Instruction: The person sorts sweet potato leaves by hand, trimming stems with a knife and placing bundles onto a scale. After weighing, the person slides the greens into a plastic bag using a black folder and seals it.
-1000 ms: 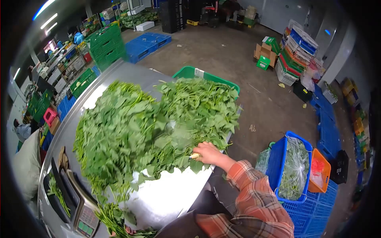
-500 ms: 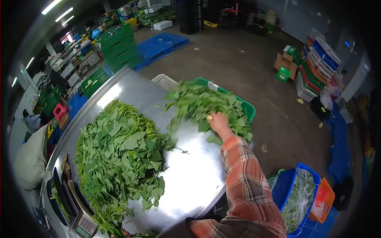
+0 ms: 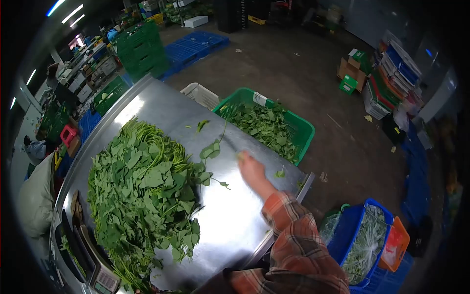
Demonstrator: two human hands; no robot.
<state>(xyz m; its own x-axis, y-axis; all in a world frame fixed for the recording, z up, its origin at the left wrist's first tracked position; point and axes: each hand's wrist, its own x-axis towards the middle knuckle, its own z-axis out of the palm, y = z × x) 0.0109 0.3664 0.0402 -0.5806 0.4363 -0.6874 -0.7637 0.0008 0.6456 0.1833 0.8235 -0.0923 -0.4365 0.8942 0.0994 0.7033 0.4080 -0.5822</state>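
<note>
A large heap of leafy green stems [image 3: 142, 186] lies on the shiny metal table [image 3: 181, 105], with the cut stems bunched along its upper edge. My right hand [image 3: 252, 171], in a plaid sleeve, is over the table to the right of the heap. Its fingers are blurred and partly hidden, so their hold is unclear. Close to its left is a loose leafy sprig [image 3: 211, 149]. Beyond the table's far right edge stands a green crate [image 3: 306, 131] with leafy greens [image 3: 262, 127] inside. My left hand does not show.
A white basket [image 3: 198, 93] stands beside the green crate. Lower left on the table is a scale [image 3: 105, 281]. A blue crate of bagged greens [image 3: 347, 230] and an orange crate [image 3: 401, 235] sit at the lower right. Green crates [image 3: 142, 49] are stacked at the upper left.
My right hand has moved left and down, away from the bunch of greens. That bunch no longer lies across the table edge; greens now show inside the green crate.
</note>
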